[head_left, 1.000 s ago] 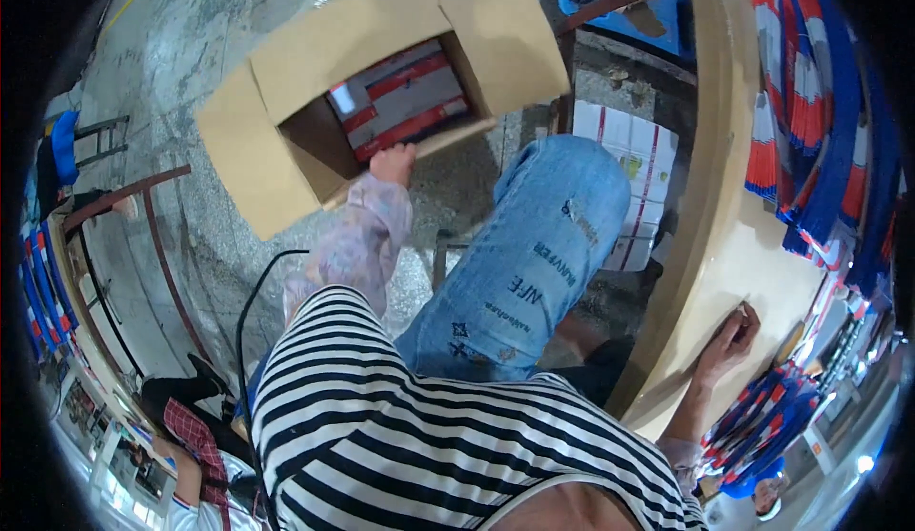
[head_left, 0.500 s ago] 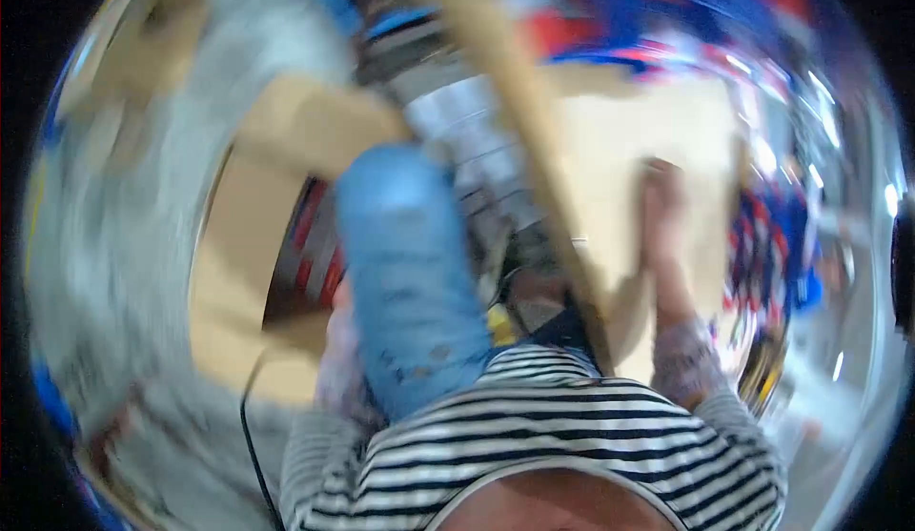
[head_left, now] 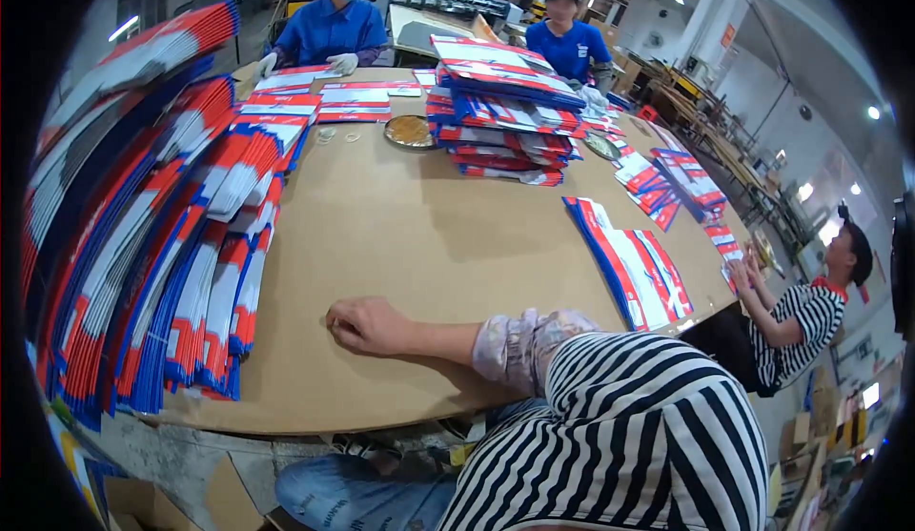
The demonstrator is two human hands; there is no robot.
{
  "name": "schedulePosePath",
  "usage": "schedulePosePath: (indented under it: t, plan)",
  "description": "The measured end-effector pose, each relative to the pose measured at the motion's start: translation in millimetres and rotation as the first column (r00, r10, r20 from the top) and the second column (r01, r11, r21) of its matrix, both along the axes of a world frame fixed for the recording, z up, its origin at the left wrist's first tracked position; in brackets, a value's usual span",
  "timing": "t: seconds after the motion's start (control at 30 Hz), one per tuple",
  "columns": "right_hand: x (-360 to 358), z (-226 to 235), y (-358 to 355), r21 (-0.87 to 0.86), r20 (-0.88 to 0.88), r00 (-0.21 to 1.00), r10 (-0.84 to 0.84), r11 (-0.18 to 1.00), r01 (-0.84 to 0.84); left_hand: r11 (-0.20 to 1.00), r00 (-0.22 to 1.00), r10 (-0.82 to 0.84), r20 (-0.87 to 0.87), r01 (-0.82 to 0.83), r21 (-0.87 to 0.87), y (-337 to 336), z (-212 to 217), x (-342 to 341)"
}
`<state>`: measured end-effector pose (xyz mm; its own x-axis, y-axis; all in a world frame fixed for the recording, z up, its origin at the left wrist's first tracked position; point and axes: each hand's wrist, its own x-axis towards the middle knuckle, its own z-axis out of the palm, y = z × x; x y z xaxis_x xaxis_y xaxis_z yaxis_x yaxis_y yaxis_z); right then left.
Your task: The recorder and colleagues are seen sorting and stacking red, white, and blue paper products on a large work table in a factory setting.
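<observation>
My right hand [head_left: 370, 325] rests on the brown tabletop [head_left: 419, 245] with its fingers curled in, and nothing shows in them. The forearm lies along the near edge, a patterned sleeve cuff [head_left: 524, 345] pushed up below the elbow. My left hand is out of view. Left of the right hand stand tall, leaning stacks of folded red, white and blue printed sheets [head_left: 205, 293]. To its right lies a smaller fanned pile of the same sheets [head_left: 634, 269], apart from the hand.
A high pile of folded sheets [head_left: 505, 112] stands mid-table beside a round dish [head_left: 408, 132]. Two co-workers in blue [head_left: 329, 30] are across the table, one with gloved hands on sheets. Another person in stripes [head_left: 805, 326] works at the right. An open carton [head_left: 143, 507] sits on the floor lower left.
The view has swung up from the floor carton and my jeans-clad leg to the table and its stacks. My left hand, by the knee before, has gone out of sight.
</observation>
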<state>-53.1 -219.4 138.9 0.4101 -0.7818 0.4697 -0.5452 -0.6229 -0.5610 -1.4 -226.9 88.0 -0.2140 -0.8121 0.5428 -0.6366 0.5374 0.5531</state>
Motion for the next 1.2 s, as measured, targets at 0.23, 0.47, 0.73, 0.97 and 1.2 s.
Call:
schedulePosePath:
  t: [0.23,0.47,0.73,0.97,1.2]
  plan:
    - [2,-3,-8,0.054,-0.003,1.000,0.024,0.998,-0.024,0.991,0.997,0.059,0.055,-0.065,0.118,53,-3,49]
    - [-1,-10,-9,0.028,0.042,0.998,0.036,0.999,-0.037,0.965,0.986,0.130,0.106,-0.150,0.214,136,2,105]
    - [93,-8,51,0.044,0.213,0.817,0.535,0.831,-0.555,0.906,0.966,0.218,0.140,-0.254,0.339,242,0,163]
    - [243,1,173,-0.424,-0.297,0.354,0.887,0.210,-0.881,0.815,0.929,0.313,0.196,-0.369,0.448,330,7,204]
    - [231,5,193,0.045,-0.784,0.033,0.620,0.110,-0.993,0.662,0.844,0.486,0.226,-0.525,0.536,399,8,213]
